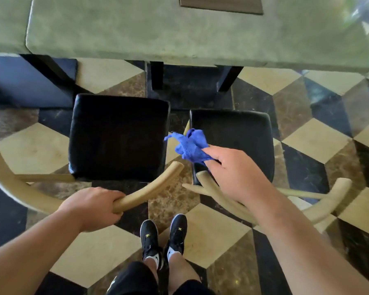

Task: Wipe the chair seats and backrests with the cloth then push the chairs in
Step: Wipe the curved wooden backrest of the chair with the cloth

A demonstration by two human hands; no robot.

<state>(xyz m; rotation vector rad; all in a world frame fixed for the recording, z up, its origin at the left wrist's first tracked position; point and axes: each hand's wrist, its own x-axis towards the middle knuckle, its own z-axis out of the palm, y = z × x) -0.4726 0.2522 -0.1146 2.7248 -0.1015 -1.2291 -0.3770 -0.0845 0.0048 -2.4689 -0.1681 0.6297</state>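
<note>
Two chairs with black padded seats and curved pale wooden backrests stand pulled out from a green table (179,39). My left hand (96,206) grips the left chair's backrest (149,189) near its right end; its seat (117,137) is bare. My right hand (232,170) holds a crumpled blue cloth (189,145) over the left edge of the right chair's seat (241,137). My right arm crosses the right chair's backrest (326,201) and hides its left part.
Dark table legs (157,75) stand just beyond the seats. A brown mat (222,4) lies on the table top. The floor is a cube-pattern tile in cream, brown and black. My feet in black shoes (164,237) stand behind the gap between the chairs.
</note>
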